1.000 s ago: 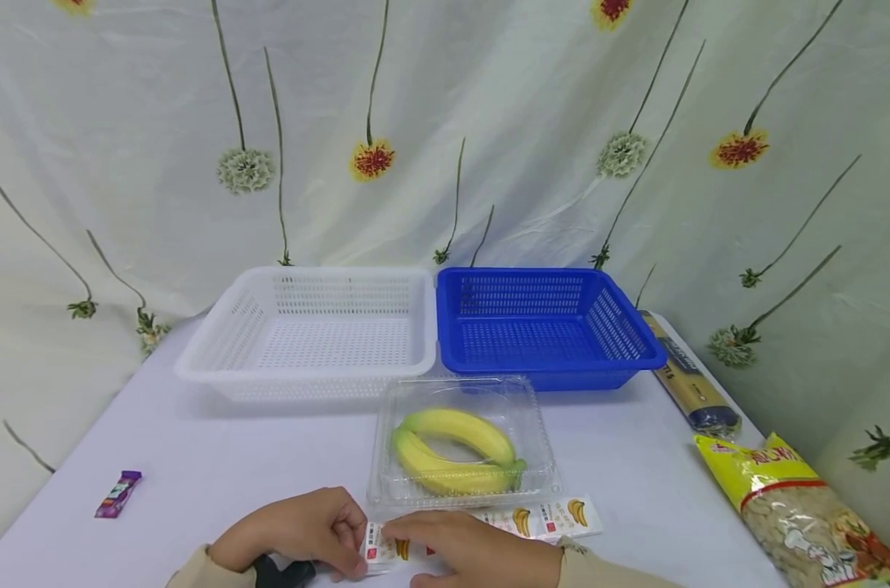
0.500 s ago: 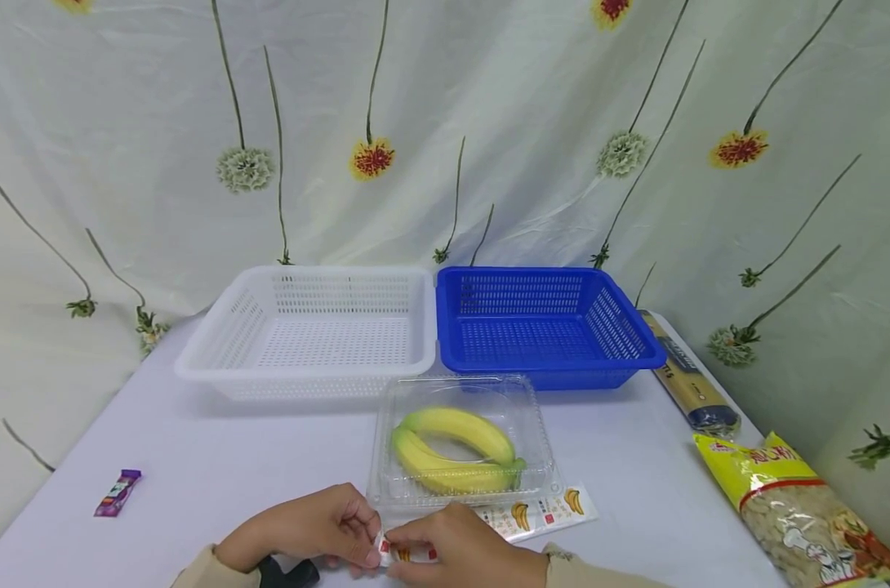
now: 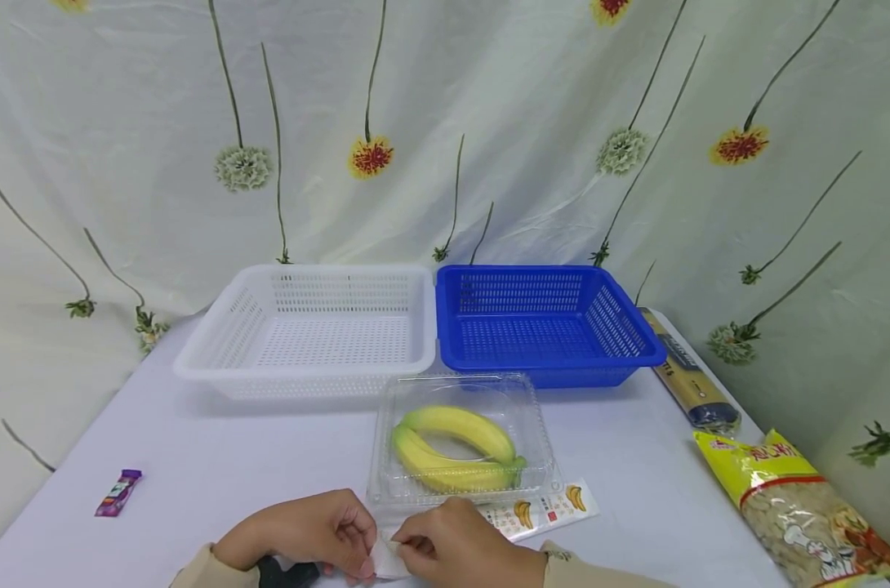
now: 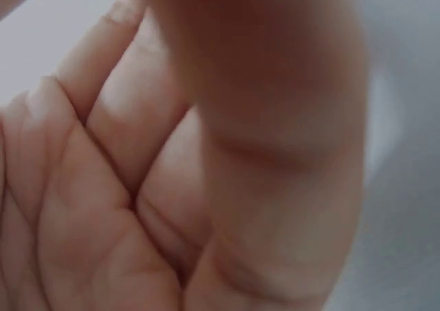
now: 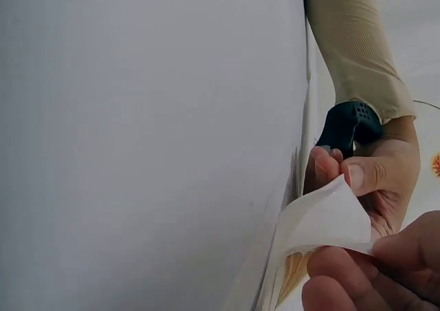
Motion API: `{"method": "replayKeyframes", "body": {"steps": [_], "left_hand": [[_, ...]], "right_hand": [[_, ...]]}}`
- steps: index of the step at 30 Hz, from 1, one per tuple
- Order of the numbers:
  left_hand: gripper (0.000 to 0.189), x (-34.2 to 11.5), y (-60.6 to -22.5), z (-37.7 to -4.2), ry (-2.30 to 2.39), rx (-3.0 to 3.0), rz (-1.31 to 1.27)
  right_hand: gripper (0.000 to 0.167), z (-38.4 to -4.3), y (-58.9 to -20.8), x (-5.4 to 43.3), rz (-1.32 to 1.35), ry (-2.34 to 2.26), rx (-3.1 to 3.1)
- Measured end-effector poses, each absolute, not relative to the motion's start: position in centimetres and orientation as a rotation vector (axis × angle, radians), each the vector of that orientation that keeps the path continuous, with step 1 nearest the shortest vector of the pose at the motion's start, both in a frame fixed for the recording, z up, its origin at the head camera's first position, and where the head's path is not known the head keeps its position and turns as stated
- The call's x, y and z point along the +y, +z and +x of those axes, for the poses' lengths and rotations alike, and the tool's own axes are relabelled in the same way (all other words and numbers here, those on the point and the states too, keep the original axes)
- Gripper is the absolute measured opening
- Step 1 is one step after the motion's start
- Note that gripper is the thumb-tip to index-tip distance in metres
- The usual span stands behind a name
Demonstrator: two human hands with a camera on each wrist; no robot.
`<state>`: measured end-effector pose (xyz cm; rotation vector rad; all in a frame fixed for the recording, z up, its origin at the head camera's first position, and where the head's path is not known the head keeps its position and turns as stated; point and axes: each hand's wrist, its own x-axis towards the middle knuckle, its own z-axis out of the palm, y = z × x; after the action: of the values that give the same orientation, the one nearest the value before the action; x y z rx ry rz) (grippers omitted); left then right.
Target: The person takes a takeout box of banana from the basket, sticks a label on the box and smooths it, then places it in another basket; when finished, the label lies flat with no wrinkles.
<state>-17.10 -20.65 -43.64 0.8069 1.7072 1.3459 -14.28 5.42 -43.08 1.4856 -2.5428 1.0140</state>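
A strip of banana-printed labels (image 3: 536,513) lies in front of a clear plastic clamshell box (image 3: 460,384) that holds two bananas (image 3: 456,478). Between my hands, the near-left end of the strip shows a turned-up white piece (image 5: 326,218). My left hand (image 3: 316,531) pinches one corner of it between thumb and forefinger. At the opposite edge, my right hand (image 3: 467,543) pinches it the same way. In the left wrist view, the left hand's palm and curled fingers (image 4: 275,153) fill most of the picture and hide the white piece.
Behind the box stand a white basket (image 3: 305,371) and a blue basket (image 3: 551,363), side by side. On the right lie a spaghetti pack (image 3: 691,380) and a yellow-topped snack bag (image 3: 805,514). A small purple packet (image 3: 118,493) lies far left.
The strip's near end has been lifted and turned so its white side shows instead of the banana print. My right fingers went from lying flat over the strip to pinching its edge.
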Motion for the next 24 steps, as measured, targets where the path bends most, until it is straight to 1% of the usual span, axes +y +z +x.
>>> {"method": "replayKeyframes", "body": {"steps": [7, 14, 18, 24], "left_hand": [[0.020, -21.0, -43.3, -17.1, 1.319, 1.703, 0.795], [0.021, -21.4, -42.9, -17.2, 1.311, 1.718, 0.835], [0.017, -21.8, -42.8, -17.3, 1.297, 1.808, 0.823], [0.007, -22.8, -42.8, -17.7, 1.269, 1.904, 0.809]], "right_hand": [[0.013, -14.2, -42.3, 6.6, 1.505, 1.113, -2.484], [0.012, -14.1, -41.5, 7.8, 1.513, 1.154, -2.459], [0.011, -14.2, -41.6, 8.2, 1.500, 1.182, -2.436], [0.018, -14.4, -41.4, 8.5, 1.512, 1.259, -2.449]]}}
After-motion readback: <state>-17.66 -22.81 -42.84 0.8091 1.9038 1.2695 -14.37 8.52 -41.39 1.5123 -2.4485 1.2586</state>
